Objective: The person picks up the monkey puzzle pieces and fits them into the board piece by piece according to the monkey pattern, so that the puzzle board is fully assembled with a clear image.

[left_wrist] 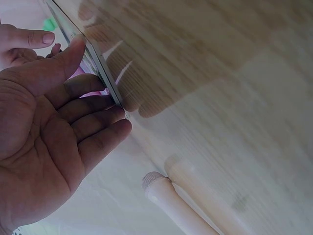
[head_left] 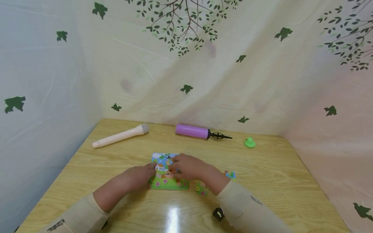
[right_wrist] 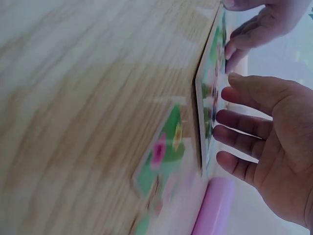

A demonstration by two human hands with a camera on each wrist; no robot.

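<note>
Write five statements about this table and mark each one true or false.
1. In the head view, the purple pump lies between the microphone and the duck. True.
2. The duck is yellow. False: it is green.
3. The left hand touches the puzzle board. True.
4. The microphone stands upright. False: it lies on the table.
5. No piece lies off the board. False: a flowered piece lies right of it.

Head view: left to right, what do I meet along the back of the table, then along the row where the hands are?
Back: microphone → purple pump → green duck.
Hands' row: left hand → puzzle board → right hand → blue puzzle piece.
</note>
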